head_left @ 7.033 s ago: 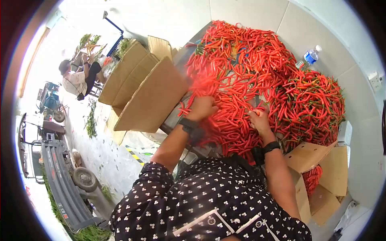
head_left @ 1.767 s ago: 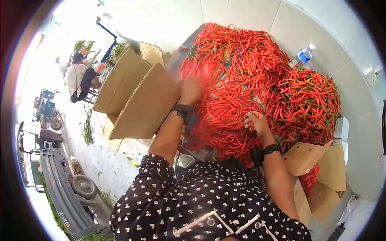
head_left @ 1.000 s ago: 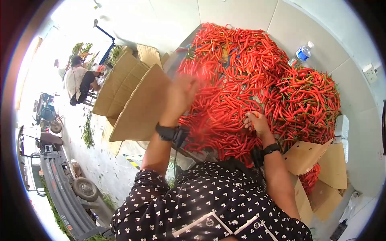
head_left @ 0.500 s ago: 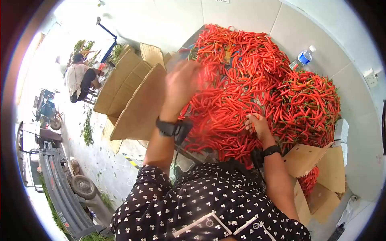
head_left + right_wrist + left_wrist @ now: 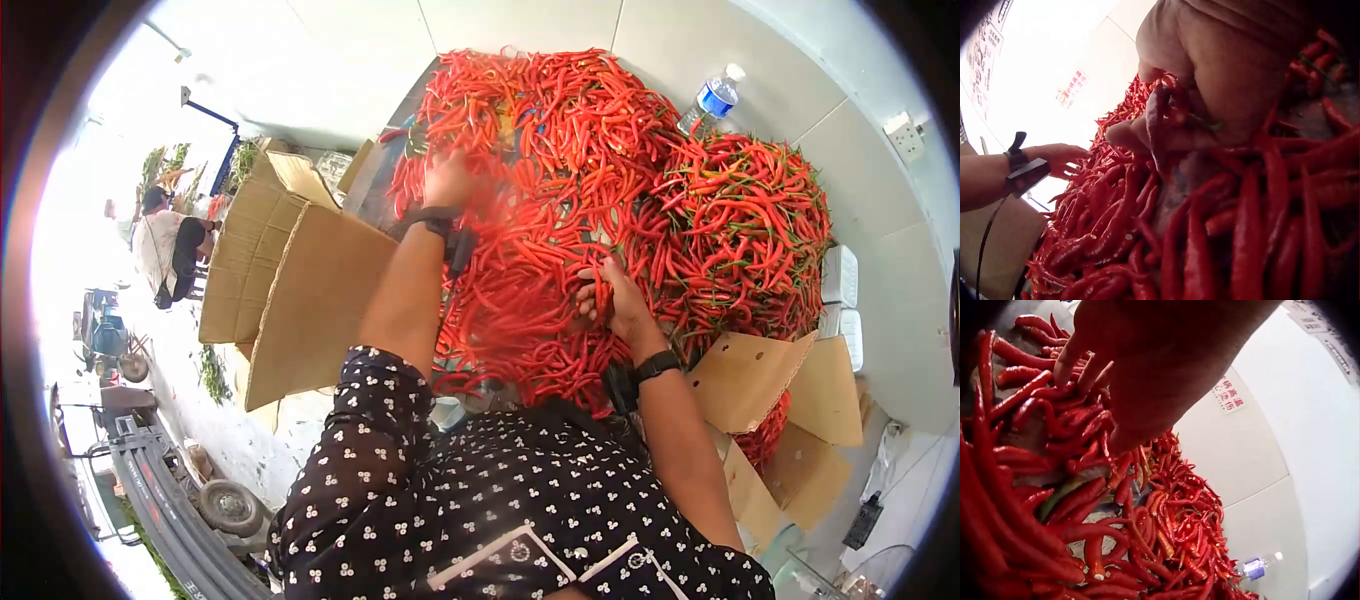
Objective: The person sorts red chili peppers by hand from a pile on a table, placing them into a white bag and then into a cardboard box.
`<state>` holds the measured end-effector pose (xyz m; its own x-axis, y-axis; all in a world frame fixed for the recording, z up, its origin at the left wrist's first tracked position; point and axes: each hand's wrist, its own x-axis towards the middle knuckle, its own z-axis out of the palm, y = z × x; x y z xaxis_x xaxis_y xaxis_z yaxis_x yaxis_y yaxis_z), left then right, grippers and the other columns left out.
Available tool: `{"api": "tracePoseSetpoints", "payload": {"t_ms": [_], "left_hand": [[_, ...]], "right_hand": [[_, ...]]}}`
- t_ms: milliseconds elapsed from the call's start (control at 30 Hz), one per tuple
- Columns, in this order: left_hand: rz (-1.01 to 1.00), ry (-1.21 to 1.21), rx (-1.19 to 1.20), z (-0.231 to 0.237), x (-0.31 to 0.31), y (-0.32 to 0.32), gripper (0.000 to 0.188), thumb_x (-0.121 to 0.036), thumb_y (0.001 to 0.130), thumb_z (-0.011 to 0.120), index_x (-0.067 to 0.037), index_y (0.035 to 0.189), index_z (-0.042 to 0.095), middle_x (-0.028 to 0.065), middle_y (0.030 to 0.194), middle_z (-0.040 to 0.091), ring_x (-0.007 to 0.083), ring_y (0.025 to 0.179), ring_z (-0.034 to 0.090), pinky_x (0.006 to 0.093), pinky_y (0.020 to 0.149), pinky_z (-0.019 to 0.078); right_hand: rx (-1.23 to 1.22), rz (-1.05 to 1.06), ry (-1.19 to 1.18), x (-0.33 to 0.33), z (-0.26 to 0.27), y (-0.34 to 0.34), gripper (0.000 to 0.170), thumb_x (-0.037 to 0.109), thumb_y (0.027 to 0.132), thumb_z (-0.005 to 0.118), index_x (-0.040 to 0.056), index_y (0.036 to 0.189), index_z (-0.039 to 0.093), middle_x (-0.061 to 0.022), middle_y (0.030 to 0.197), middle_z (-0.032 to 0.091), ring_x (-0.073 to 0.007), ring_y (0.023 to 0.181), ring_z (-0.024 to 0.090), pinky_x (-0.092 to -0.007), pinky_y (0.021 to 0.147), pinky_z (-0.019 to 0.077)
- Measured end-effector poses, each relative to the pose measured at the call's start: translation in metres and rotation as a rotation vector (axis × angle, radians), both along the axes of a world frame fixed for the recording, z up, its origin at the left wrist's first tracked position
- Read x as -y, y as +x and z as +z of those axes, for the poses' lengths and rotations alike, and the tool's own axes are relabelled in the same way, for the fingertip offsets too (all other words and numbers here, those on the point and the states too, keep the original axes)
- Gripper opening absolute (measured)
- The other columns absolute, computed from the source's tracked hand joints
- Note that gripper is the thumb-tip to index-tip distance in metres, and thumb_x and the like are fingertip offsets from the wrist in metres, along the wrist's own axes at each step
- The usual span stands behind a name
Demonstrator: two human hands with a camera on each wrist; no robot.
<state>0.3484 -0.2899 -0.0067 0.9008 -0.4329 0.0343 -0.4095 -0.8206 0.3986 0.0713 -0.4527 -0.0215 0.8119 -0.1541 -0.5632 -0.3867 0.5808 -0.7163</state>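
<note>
Red chili peppers [image 5: 560,240] lie in a broad, loose spread before the person. My left hand [image 5: 450,180] reaches over the far left part of the spread, blurred in the head view. In the left wrist view its fingers [image 5: 1069,359] extend down onto the chilies, with none gripped. My right hand [image 5: 620,305] stays low over the near right part, palm turned up and fingers curled. The right wrist view shows it holding a few chili peppers [image 5: 1157,119], one with a green stem, between fingers and palm.
A taller heap of green-stemmed chilies [image 5: 750,230] stands at right, a water bottle [image 5: 715,100] behind it. An open cardboard box [image 5: 310,290] is at left; another box [image 5: 760,380] with chilies is at lower right. Another person [image 5: 170,245] sits far left.
My left hand has gone from beside the left box's flap out over the chilies. The right hand keeps its place by the pile. The head view has swung, shifting the scene leftward.
</note>
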Motion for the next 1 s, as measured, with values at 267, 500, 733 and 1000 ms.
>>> {"api": "tracePoseSetpoints", "payload": {"t_ms": [267, 500, 733, 1000], "left_hand": [[-0.465, -0.372, -0.363, -0.017, 0.022, -0.034, 0.023, -0.022, 0.072, 0.061, -0.006, 0.09, 0.062, 0.0098, 0.085, 0.064, 0.0228, 0.082, 0.06, 0.0356, 0.072, 0.0478], [-0.266, -0.54, -0.652, 0.025, -0.022, -0.096, 0.013, -0.007, 0.074, 0.06, -0.003, 0.086, 0.061, 0.0048, 0.08, 0.059, 0.0117, 0.074, 0.056, 0.0261, 0.063, 0.0467], [-0.509, -0.575, -0.372, 0.012, -0.025, -0.149, 0.012, -0.007, 0.074, 0.06, -0.002, 0.084, 0.061, 0.0055, 0.074, 0.061, 0.0149, 0.066, 0.056, 0.0281, 0.06, 0.0452], [-0.54, -0.449, -0.483, -0.001, -0.009, -0.173, 0.013, -0.014, 0.079, 0.056, -0.004, 0.084, 0.062, 0.0017, 0.07, 0.06, 0.0111, 0.059, 0.053, 0.0256, 0.053, 0.0416]], "right_hand": [[0.039, -0.046, 0.196, -0.002, 0.004, 0.003, 0.064, 0.053, 0.09, 0.023, -0.0033, 0.112, 0.045, -0.0106, 0.078, 0.061, -0.0189, 0.057, 0.057, -0.0269, 0.05, 0.0459], [0.059, -0.025, 0.114, -0.005, 0.004, 0.003, 0.064, 0.052, 0.09, 0.025, -0.0027, 0.119, 0.04, -0.0155, 0.098, 0.058, -0.0222, 0.071, 0.061, -0.0314, 0.06, 0.0499], [0.095, -0.087, 0.256, -0.018, 0.011, 0.011, 0.059, 0.049, 0.09, 0.028, -0.0004, 0.12, 0.038, -0.0166, 0.108, 0.053, -0.0269, 0.087, 0.058, -0.0375, 0.071, 0.048], [0.294, 0.047, 0.445, -0.028, 0.01, 0.017, 0.036, 0.028, 0.092, 0.039, 0.0018, 0.117, 0.042, -0.0121, 0.099, 0.055, -0.0237, 0.088, 0.054, -0.0369, 0.08, 0.0425]]}}
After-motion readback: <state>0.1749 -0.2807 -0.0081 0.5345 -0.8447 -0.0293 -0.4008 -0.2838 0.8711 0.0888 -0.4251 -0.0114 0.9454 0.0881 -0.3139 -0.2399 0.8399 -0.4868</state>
